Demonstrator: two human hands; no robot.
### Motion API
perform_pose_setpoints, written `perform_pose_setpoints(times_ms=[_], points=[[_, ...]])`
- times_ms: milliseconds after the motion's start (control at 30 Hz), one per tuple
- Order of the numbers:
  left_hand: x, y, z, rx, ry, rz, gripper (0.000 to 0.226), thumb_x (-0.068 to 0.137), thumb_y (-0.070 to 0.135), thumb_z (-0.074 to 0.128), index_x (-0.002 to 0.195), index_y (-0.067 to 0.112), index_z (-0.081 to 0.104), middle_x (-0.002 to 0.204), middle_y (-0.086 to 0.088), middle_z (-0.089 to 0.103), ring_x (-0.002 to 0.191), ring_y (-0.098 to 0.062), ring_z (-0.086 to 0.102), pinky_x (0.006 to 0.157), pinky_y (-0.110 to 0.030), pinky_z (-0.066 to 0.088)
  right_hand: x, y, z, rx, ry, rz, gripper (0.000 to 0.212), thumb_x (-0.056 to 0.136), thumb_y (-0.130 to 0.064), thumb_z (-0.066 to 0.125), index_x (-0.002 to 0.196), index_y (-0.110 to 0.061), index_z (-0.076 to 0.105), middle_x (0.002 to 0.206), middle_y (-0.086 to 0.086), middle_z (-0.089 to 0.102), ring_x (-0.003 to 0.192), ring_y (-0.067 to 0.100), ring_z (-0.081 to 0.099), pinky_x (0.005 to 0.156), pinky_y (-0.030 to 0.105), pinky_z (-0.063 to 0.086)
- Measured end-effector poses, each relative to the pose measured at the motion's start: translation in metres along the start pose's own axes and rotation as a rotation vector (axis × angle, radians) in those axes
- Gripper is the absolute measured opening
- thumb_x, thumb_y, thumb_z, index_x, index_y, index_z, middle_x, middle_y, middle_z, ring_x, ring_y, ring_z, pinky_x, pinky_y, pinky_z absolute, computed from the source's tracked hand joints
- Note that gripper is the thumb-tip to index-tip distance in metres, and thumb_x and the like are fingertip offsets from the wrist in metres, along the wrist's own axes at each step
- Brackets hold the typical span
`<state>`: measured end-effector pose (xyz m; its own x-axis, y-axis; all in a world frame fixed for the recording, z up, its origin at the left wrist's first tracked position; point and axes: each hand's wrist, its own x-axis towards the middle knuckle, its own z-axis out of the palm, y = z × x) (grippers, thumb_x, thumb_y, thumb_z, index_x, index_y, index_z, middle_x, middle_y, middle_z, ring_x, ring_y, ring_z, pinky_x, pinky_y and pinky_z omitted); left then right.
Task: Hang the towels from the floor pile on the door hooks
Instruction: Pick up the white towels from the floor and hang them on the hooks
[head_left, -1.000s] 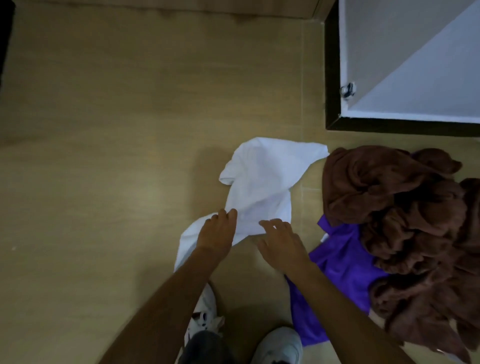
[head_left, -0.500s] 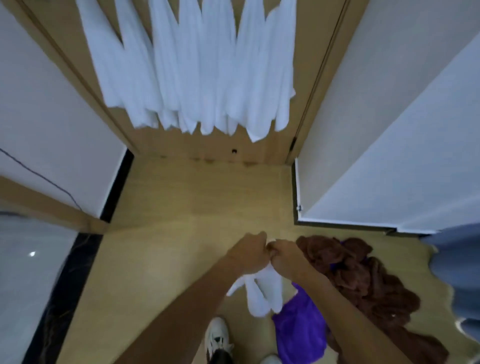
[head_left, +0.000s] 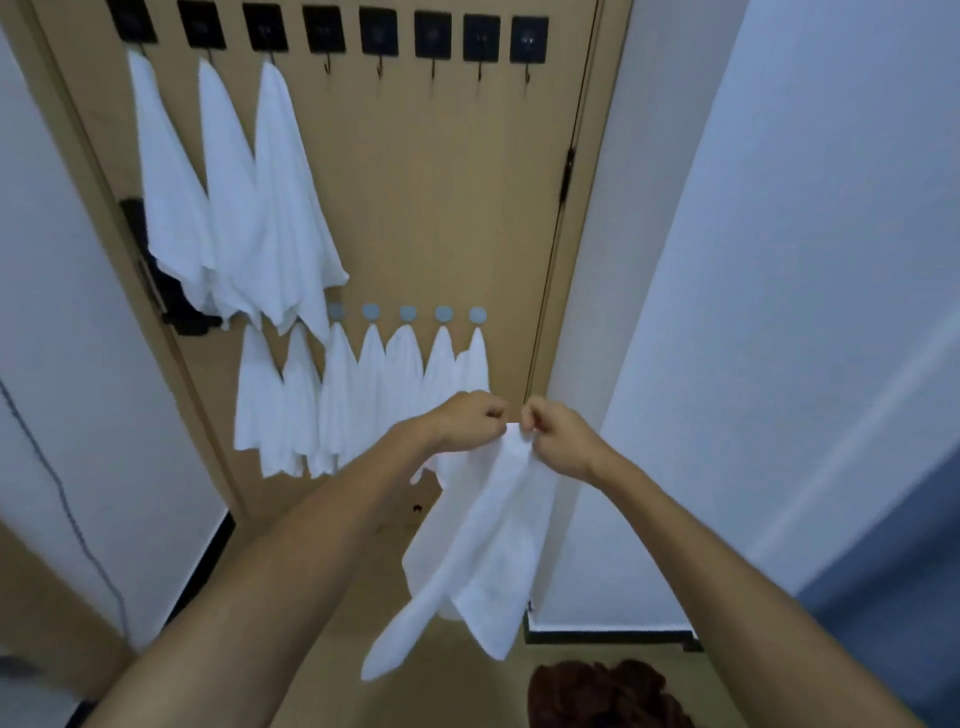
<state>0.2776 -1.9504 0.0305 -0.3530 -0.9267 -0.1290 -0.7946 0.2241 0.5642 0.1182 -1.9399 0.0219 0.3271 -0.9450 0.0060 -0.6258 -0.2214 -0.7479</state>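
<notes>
The white towel (head_left: 478, 540) hung straight down from your two hands, its long axis vertical, in front of the door (head_left: 441, 208). Your left hand (head_left: 467, 418) and right hand (head_left: 558, 434) each pinched its top edge, fingers curled, nearly touching. The free black hooks (head_left: 431, 57) lay well above and ahead of both hands, the left slightly nearer. A brown pile (head_left: 602, 693) lay below.

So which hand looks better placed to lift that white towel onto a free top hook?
Probably the right hand: it pinches the white towel at its top corner, below the free black hooks. The left hand grips beside it.
</notes>
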Motion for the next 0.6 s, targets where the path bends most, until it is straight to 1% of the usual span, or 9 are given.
perform_pose_setpoints(times_ms=[67,133,200,267,367,433,500,567,600], points=[[-0.005,0.018,-0.018,-0.032,0.089,0.027,0.023,0.089,0.010,0.038,0.067,0.013,0.043,0.071,-0.003,0.044,0.066,-0.016,0.038,0.058,-0.027,0.027,-0.005,-0.014,-0.011,0.050,0.065,-0.014,0.029,0.079,0.009,0.040,0.084,-0.019,0.049,0.082,-0.005,0.052,0.072,0.010,0.048,0.054,0.018,0.036],[-0.010,0.033,-0.034,-0.047,0.119,0.066,0.025,0.091,0.011,0.038,0.068,0.015,0.047,0.073,0.000,0.048,0.067,-0.015,0.041,0.060,-0.027,0.031,-0.008,-0.031,-0.019,0.067,0.083,-0.057,0.020,0.083,0.002,0.050,0.095,-0.013,0.055,0.088,-0.004,0.057,0.076,0.009,0.053,0.058,0.018,0.040],[-0.016,0.043,-0.049,-0.037,0.128,0.099,0.021,0.090,0.013,0.044,0.071,0.016,0.050,0.076,0.000,0.051,0.073,-0.018,0.044,0.067,-0.031,0.033,-0.009,-0.047,-0.027,0.031,0.127,-0.119,0.006,0.087,-0.005,0.056,0.087,-0.010,0.058,0.076,-0.003,0.056,0.071,0.013,0.051,0.059,0.021,0.037],[-0.021,0.047,-0.065,0.006,0.148,0.110,0.023,0.089,0.018,0.049,0.066,0.021,0.047,0.070,0.005,0.048,0.071,-0.017,0.043,0.069,-0.032,0.030,-0.010,-0.058,-0.037,-0.045,0.223,-0.125,0.017,0.085,-0.001,0.053,0.078,-0.012,0.063,0.068,-0.006,0.053,0.068,0.013,0.047,0.058,0.022,0.035],[-0.027,0.046,-0.082,0.012,0.133,0.145,0.022,0.087,0.013,0.048,0.067,0.022,0.048,0.069,0.008,0.048,0.069,-0.016,0.045,0.057,-0.023,0.034,-0.011,-0.072,-0.049,0.003,0.320,-0.077,0.029,0.079,0.004,0.048,0.077,-0.011,0.072,0.070,-0.006,0.062,0.065,0.005,0.052,0.056,0.014,0.039],[-0.030,0.047,-0.088,-0.026,0.091,0.158,0.019,0.088,0.011,0.046,0.070,0.019,0.050,0.072,0.006,0.048,0.068,-0.013,0.045,0.051,-0.018,0.036,-0.011,-0.081,-0.056,0.086,0.396,-0.038,0.039,0.078,0.003,0.045,0.059,-0.022,0.067,0.061,-0.013,0.060,0.060,0.004,0.050,0.053,0.015,0.037],[-0.029,0.046,-0.091,-0.130,0.073,0.170,0.021,0.087,0.006,0.046,0.070,0.016,0.052,0.074,0.004,0.049,0.068,-0.012,0.044,0.057,-0.020,0.036,-0.012,-0.087,-0.063,0.111,0.477,0.019,0.052,0.079,0.003,0.041,0.036,-0.025,0.051,0.043,-0.016,0.047,0.050,0.003,0.039,0.044,0.011,0.028],[-0.026,0.048,-0.093,-0.201,0.103,0.199,0.020,0.087,0.002,0.045,0.073,0.012,0.054,0.077,0.000,0.050,0.071,-0.013,0.043,0.063,-0.024,0.034,-0.014,-0.088,-0.067,0.082,0.490,0.064,0.053,0.080,0.005,0.038,0.035,-0.022,0.040,0.043,-0.014,0.040,0.048,0.005,0.034,0.039,0.011,0.026],[-0.023,0.051,-0.095,-0.206,0.131,0.217,0.019,0.087,0.001,0.045,0.074,0.011,0.054,0.078,-0.002,0.051,0.072,-0.014,0.042,0.065,-0.026,0.034,-0.015,-0.088,-0.068,0.062,0.456,0.069,0.049,0.080,0.005,0.038,0.041,-0.022,0.044,0.050,-0.012,0.044,0.052,0.006,0.039,0.043,0.010,0.030]])
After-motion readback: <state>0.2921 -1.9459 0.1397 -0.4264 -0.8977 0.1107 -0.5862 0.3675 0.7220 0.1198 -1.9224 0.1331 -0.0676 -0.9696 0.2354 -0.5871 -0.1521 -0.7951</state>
